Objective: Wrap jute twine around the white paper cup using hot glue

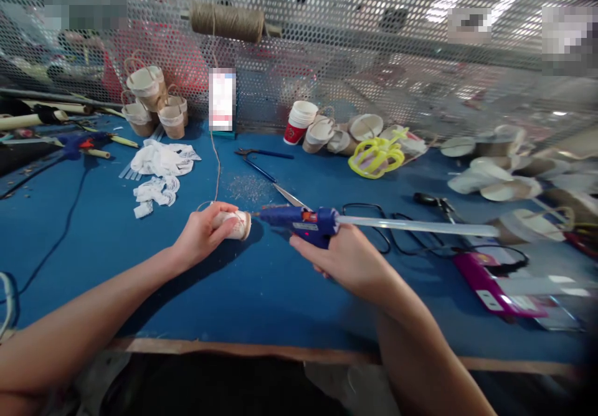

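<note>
My left hand (208, 232) is closed around a small whitish paper cup (239, 225) lying on its side, its rim turned to the right. Twine (217, 167) runs down to this cup from a spool (227, 22) on the mesh wall. In my right hand (343, 257) is a blue hot glue gun (308, 222), gripped by its handle, with a long clear glue stick (420, 225) sticking out of its back. The gun's nozzle points left, close to the cup's rim; whether they touch I cannot tell.
Scissors (287, 195) and pliers (266, 153) lie beyond my hands. Crumpled white paper strips (163, 159) are at left, near stacked twine-handled cups (146, 86). Red-and-white cups (299, 123) and yellow loops (376, 157) stand behind. A black cord (411, 251) and magenta box (490, 285) lie right.
</note>
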Demonstrator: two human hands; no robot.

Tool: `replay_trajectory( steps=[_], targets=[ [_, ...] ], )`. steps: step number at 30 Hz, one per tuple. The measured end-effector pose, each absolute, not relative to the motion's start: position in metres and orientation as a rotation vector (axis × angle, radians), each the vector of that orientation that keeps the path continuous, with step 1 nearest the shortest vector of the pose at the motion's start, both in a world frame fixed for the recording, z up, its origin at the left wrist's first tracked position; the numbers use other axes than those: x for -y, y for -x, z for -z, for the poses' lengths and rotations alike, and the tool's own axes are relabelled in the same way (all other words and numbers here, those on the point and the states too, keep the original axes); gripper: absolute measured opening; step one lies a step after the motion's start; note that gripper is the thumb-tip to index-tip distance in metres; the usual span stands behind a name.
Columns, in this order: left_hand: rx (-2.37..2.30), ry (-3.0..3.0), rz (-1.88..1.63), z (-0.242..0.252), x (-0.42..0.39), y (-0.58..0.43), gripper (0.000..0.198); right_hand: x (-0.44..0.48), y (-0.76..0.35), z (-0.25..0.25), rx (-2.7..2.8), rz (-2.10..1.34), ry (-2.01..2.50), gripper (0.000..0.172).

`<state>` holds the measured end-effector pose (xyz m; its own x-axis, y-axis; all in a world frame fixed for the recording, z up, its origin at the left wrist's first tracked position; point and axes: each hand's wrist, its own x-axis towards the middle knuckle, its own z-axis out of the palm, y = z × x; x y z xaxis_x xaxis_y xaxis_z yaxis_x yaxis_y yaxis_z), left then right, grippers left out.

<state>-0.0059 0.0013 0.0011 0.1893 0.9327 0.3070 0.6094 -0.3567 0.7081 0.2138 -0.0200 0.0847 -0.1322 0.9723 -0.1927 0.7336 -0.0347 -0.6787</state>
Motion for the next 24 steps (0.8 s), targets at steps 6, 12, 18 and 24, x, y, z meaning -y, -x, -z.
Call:
replay_trajectory(
  steps=[6, 12, 18, 24],
  targets=[
    [-1.435, -2.064, -1.045, -0.005, 0.000, 0.006, 0.023, -0.011, -0.235, -0.085, 1.601, -0.907, 1.630, 0.019],
    [-1.402, -2.180, -1.023, -0.011, 0.003, 0.005, 0.023, -0.071, -0.254, -0.051, 1.396, -0.868, 1.758, 0.024],
    [-1.280, -2.287, -1.054, -0.009, 0.008, 0.003, 0.023, -0.095, -0.260, -0.026, 1.457, -0.818, 1.857, 0.030],
    [-1.111, -2.408, -1.142, -0.007, 0.009, 0.002, 0.021, -0.087, -0.257, -0.031, 1.629, -0.526, 1.816, 0.038]
  ],
)
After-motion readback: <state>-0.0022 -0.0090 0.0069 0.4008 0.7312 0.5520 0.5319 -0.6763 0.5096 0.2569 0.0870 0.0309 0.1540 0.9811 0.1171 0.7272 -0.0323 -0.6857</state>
